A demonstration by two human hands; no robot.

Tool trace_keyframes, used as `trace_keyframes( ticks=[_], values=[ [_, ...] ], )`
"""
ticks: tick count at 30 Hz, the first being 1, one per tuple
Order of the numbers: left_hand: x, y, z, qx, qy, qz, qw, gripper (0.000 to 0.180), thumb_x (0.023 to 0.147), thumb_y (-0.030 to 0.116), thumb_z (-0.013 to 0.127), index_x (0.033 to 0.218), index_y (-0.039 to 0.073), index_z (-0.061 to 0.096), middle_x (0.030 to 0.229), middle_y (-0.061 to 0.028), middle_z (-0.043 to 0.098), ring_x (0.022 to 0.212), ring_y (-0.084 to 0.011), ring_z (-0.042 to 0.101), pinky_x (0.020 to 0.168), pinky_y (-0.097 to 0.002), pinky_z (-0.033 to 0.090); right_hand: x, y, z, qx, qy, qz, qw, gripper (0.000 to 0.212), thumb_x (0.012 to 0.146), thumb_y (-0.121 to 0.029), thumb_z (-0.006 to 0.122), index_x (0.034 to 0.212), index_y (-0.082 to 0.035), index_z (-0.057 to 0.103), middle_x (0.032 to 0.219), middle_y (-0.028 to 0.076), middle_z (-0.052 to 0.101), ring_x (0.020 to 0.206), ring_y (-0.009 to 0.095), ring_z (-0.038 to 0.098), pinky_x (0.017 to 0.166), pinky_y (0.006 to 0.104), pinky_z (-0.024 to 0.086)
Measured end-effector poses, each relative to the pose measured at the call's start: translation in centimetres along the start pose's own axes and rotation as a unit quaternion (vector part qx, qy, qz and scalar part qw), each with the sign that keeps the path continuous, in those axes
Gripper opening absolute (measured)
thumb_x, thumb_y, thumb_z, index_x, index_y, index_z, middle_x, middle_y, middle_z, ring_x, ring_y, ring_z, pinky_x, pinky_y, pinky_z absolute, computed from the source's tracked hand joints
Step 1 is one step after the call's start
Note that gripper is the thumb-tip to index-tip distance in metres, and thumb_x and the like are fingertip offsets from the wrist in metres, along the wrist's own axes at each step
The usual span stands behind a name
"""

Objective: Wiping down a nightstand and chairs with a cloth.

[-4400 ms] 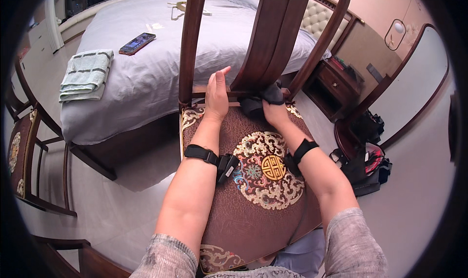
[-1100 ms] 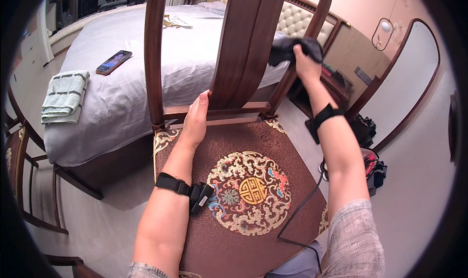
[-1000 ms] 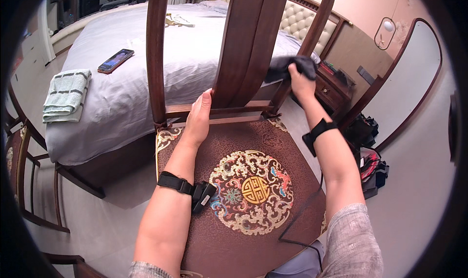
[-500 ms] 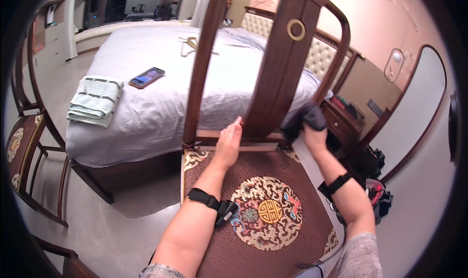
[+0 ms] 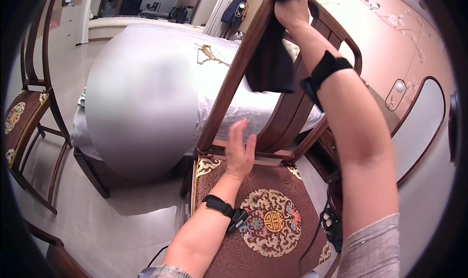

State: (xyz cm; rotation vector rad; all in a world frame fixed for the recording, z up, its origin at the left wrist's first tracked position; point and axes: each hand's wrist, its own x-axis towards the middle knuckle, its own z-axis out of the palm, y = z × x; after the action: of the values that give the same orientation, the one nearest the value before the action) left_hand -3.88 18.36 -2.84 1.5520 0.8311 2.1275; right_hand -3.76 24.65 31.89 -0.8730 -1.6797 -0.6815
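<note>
High on the left post of a dark wooden chair back [image 5: 225,100], my right hand [image 5: 292,13] is closed round a black cloth [image 5: 271,66]. Part of the cloth bunches above the fist, and the rest hangs down beside the post. My left hand [image 5: 240,150] hovers over the rear of the seat, its fingers stretched out and nothing in them. The brown patterned chair seat [image 5: 222,244] has a round embroidered emblem in its middle and pale corner motifs. Black straps circle both my forearms.
Behind the chair stands a bed [image 5: 214,78], partly hidden by a grey blurred patch. A golden hanger-like object [image 5: 208,52] lies on it. Another matching chair [image 5: 31,112] is at the left. A tall mirror [image 5: 421,117] stands to the right, with dark bags [image 5: 333,227] lower down.
My right hand has risen with the black cloth from the back's lower right to the top of its left post. My left hand stays near the seat's rear, its fingers more upright.
</note>
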Motion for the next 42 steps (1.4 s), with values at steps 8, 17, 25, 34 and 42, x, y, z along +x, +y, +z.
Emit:
trace_keyframes(
  ticks=[8, 17, 25, 34, 42],
  values=[
    [1.3, -0.2, -1.8, 0.181, 0.194, 0.049, 0.963, 0.057, 0.101, 0.035, 0.036, 0.139, -0.007, 0.032, 0.142, -0.0253, 0.03, 0.133, -0.0393, 0.027, 0.111, -0.0492, 0.018, -2.5, 2.3, 5.6, 0.353, 0.05, -0.11, 0.928, 0.028, 0.096, -0.022, 0.046, 0.108, 0.001, 0.057, 0.101, 0.016, 0.057, 0.092, 0.029, 0.057, 0.081, 0.0364, 0.047],
    [2.5, -2.5, -2.6, 0.079, 0.346, -0.051, 0.934, 0.055, 0.101, 0.034, 0.032, 0.136, -0.008, 0.034, 0.141, -0.0265, 0.034, 0.132, -0.0383, 0.03, 0.111, -0.0458, 0.022, -16.2, -0.9, 4.9, 0.0, 0.034, -0.19, 0.981, 0.005, 0.078, -0.01, 0.066, 0.082, -0.007, 0.068, 0.127, 0.017, 0.058, 0.113, 0.033, 0.057, 0.093, 0.0429, 0.041],
    [2.3, -3.3, -3.8, -0.029, 0.322, -0.078, 0.943, 0.059, 0.1, 0.038, 0.033, 0.135, -0.009, 0.04, 0.141, -0.0266, 0.038, 0.132, -0.0369, 0.033, 0.11, -0.0453, 0.024, -31.1, -1.0, 4.4, 0.136, -0.219, -0.108, 0.96, 0.017, 0.078, -0.009, 0.065, 0.094, -0.011, 0.068, 0.131, 0.006, 0.056, 0.114, 0.029, 0.055, 0.096, 0.0398, 0.042],
    [2.2, -1.5, -3.5, 0.147, 0.241, 0.087, 0.955, 0.059, 0.099, 0.036, 0.036, 0.14, -0.006, 0.031, 0.145, -0.0256, 0.029, 0.136, -0.0385, 0.027, 0.112, -0.048, 0.019, -34.2, 1.8, 2.4, 0.234, -0.381, -0.049, 0.893, 0.038, 0.084, -0.012, 0.059, 0.122, -0.014, 0.058, 0.131, 0.004, 0.056, 0.114, 0.035, 0.054, 0.094, 0.0396, 0.048],
    [2.3, -1.7, -2.9, 0.117, 0.238, 0.081, 0.961, 0.055, 0.1, 0.036, 0.038, 0.137, -0.004, 0.034, 0.141, -0.0213, 0.032, 0.134, -0.0339, 0.029, 0.112, -0.0455, 0.02, -36.0, 5.8, -1.4, 0.035, -0.364, -0.107, 0.925, 0.051, 0.074, 0.007, 0.055, 0.124, -0.005, 0.055, 0.132, 0.015, 0.052, 0.121, 0.037, 0.05, 0.098, 0.0422, 0.047]
  ],
)
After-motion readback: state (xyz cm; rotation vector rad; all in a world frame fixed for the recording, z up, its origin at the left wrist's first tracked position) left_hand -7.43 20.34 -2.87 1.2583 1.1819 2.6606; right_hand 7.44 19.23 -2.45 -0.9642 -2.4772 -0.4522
